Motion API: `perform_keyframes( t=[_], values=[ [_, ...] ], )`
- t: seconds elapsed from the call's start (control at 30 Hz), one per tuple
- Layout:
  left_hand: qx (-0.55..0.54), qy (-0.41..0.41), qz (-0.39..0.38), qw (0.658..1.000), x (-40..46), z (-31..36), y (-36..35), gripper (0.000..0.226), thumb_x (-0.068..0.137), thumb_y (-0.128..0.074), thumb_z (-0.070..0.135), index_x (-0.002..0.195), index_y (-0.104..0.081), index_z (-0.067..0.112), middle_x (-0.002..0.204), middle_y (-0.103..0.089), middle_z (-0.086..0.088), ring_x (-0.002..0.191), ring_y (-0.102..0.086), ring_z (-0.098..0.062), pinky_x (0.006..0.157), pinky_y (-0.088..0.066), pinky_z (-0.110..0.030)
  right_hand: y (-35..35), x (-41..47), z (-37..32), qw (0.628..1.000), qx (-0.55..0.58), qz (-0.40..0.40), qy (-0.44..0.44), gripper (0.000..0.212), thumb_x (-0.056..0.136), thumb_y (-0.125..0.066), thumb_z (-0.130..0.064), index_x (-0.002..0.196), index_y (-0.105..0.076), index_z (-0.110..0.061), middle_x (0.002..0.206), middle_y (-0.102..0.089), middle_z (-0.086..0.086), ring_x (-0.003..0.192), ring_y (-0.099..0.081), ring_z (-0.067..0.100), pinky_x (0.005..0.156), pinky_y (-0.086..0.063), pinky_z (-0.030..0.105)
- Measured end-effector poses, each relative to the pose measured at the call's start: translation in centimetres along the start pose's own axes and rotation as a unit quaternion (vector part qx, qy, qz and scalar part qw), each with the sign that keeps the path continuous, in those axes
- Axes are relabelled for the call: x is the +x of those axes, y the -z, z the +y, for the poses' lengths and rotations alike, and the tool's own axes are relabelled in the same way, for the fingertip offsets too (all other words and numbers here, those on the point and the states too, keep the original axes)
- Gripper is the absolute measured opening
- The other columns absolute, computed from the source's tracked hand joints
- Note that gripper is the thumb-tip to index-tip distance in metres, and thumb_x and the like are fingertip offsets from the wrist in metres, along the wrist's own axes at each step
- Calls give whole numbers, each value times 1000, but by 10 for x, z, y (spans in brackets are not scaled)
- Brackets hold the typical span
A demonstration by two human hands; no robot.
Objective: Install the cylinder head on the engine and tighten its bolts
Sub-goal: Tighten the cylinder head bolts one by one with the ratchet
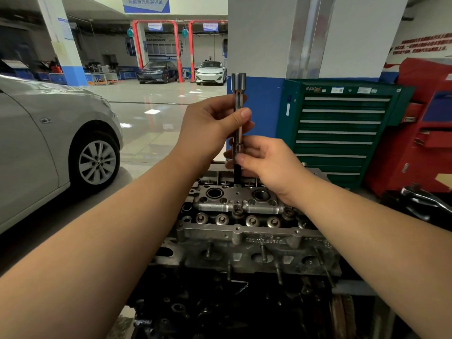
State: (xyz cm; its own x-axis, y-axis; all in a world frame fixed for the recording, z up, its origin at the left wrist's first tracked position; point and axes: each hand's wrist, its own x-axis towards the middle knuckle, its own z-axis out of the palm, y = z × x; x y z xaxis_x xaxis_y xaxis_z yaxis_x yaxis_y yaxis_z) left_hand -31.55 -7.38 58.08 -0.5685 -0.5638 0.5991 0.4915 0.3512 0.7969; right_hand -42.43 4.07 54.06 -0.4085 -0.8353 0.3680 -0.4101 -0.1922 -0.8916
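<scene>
Now | hands (pixel 244 140) grip extension bar (pixel 238 104) | cylinder head (pixel 244 216) (casting numbers unreadable)

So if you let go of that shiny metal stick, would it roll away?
Probably. The extension bar looks round and smooth, so it may roll. It seems stiff steel, likely heavy for its size. The left hand and right hand grip it upright above the cylinder head.

Both bare forearms reached forward; the left hand (pixel 212 123) pinched high, thumb across curled fingers, while the right hand (pixel 266 165) gripped just below it.
</scene>
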Motion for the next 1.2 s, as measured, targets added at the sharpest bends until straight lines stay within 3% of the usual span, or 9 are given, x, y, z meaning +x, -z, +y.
perform_keyframes(
  t=[0.17,0.27,0.43,0.57,0.63,0.8,0.93,1.07,1.2],
  values=[
    [-45,31,-61,997,-2,0,-2,31,105,-58,3,135,-63,-1,106,-78,-15,106,-76,-35,93,-61,-47,2,1,-1,999,-11,50,-5,28,81,-88,-9,99,-68,-18,89,-79,6,87,-78,26,83,-64,53],
    [-50,30,-41,997,-3,3,-4,36,102,-63,4,138,-60,-1,110,-76,-15,100,-75,-30,94,-61,-48,-2,2,-2,997,-46,67,5,33,77,-91,-17,96,-65,-19,89,-77,6,88,-76,30,85,-62,57],
    [54,-9,44,998,0,1,-1,16,86,-87,16,99,-76,14,87,-76,-1,84,-75,-16,78,-65,-37,-2,2,-3,999,-43,27,-4,25,87,-81,-30,109,-69,-26,100,-79,-3,95,-76,14,100,-58,48],
    [55,-26,39,997,1,0,-1,22,95,-78,12,112,-74,-1,92,-76,-8,86,-76,-24,80,-64,-38,-1,-1,-2,1000,-11,-12,-8,14,101,-62,-21,113,-70,-23,107,-80,-1,103,-75,19,106,-53,52],
    [37,-20,13,999,1,0,-1,24,100,-69,8,118,-70,-7,92,-75,-11,83,-75,-25,78,-63,-36,-1,0,-2,999,-31,8,-3,13,94,-70,-26,107,-69,-24,102,-80,1,100,-76,23,101,-55,56],
    [-52,36,-60,996,-2,1,-4,27,109,-53,9,128,-67,-2,100,-76,-16,89,-72,-29,92,-61,-45,-5,0,-7,991,-95,97,9,49,56,-87,-58,77,-57,-25,74,-70,0,75,-72,31,72,-60,60],
    [14,-5,-39,999,-2,1,-2,24,98,-73,19,121,-75,10,100,-77,-5,89,-73,-22,84,-62,-35,-4,-1,-5,989,-115,88,-2,54,54,-81,-67,77,-58,-24,68,-66,-11,68,-66,16,71,-58,49],
    [49,-6,16,999,2,-2,3,28,88,-85,19,115,-79,11,98,-80,-4,91,-77,-19,93,-63,-44,-2,0,-5,1000,-23,-1,-2,34,83,-77,-43,109,-70,-23,105,-79,-3,99,-76,17,99,-57,45],
    [15,9,7,1000,3,-3,3,30,94,-78,12,120,-73,-1,91,-80,-6,88,-78,-27,91,-63,-47,3,0,0,1000,-14,-1,1,14,95,-72,-17,109,-71,-16,102,-80,2,100,-76,20,103,-54,52]
  ],
)
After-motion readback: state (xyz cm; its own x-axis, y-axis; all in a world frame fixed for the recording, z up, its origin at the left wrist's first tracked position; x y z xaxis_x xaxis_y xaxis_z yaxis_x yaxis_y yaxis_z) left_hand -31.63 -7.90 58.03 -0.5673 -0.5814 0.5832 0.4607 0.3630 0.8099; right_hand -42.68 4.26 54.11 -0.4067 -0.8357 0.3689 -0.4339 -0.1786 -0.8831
